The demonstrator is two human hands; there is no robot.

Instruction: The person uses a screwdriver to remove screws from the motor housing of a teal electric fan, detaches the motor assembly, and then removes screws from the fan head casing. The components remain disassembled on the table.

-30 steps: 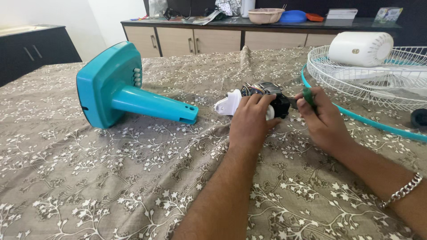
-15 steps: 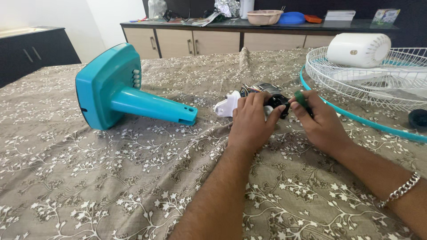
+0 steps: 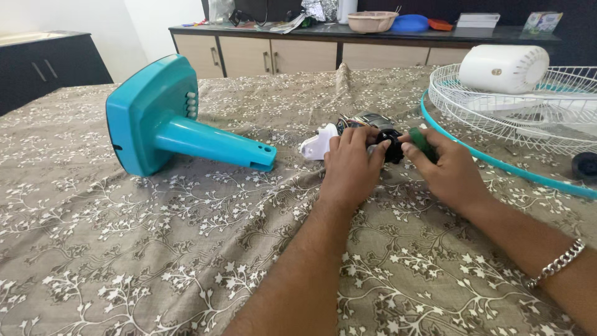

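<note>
My left hand (image 3: 349,169) grips a small fan motor (image 3: 365,123) with a black body, coloured wires and a white plastic bracket (image 3: 318,143), pressing it against the patterned tablecloth (image 3: 186,236). My right hand (image 3: 449,172) holds a green-handled screwdriver (image 3: 421,140), its tip hidden against the motor's right side. A bracelet sits on my right wrist.
A teal fan base (image 3: 168,124) lies on its side at the left. A white wire fan guard with a teal rim (image 3: 522,112) and a white motor cover (image 3: 504,67) are at the right, with a black cap (image 3: 584,165) nearby. Cabinets with bowls stand behind.
My right hand has shifted left, bringing the screwdriver closer to the motor. My left hand's fingers have curled a little more over the motor.
</note>
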